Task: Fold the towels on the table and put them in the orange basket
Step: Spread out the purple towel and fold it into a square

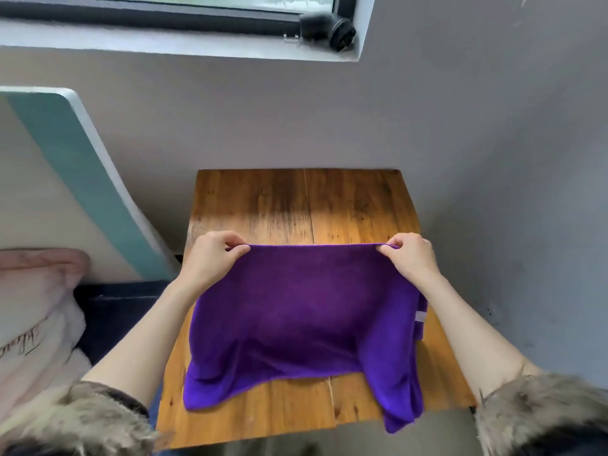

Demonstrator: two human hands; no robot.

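A purple towel (296, 317) hangs over the wooden table (296, 205), stretched between my two hands. My left hand (214, 255) pinches its far left corner and my right hand (411, 255) pinches its far right corner. The towel's far edge is held taut above the table, while the near part sags onto the tabletop and droops over the front right edge. A small white label shows on its right side. No orange basket is in view.
A grey wall stands right behind the table. To the left are a teal and white panel (65, 166), a pink cushion (36, 307) and a dark seat (121, 311). A black object (329, 29) sits on the window sill above.
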